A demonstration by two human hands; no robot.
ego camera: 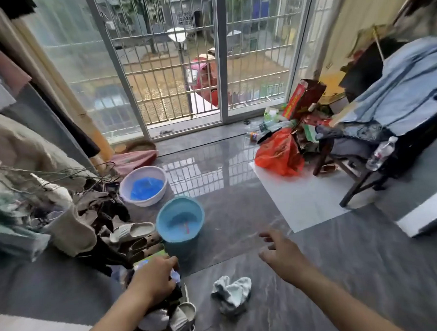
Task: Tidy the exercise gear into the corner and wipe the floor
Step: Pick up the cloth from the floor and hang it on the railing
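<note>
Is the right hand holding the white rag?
No, the right hand hovers open above the floor, while the white rag lies crumpled below it, untouched.

Two bare forearms enter from the bottom edge, each ending in a bare hand. The left hand point(156, 277) and the right hand point(281, 255) wear no gloves, rings or watch. No sleeve shows on either arm as far as the frame reaches. Nothing else of the person shows.

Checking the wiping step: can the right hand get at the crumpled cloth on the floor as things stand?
Probably yes. The right hand is open and holds nothing, and the cloth lies on bare floor just below and left of it, with nothing between them.
</note>
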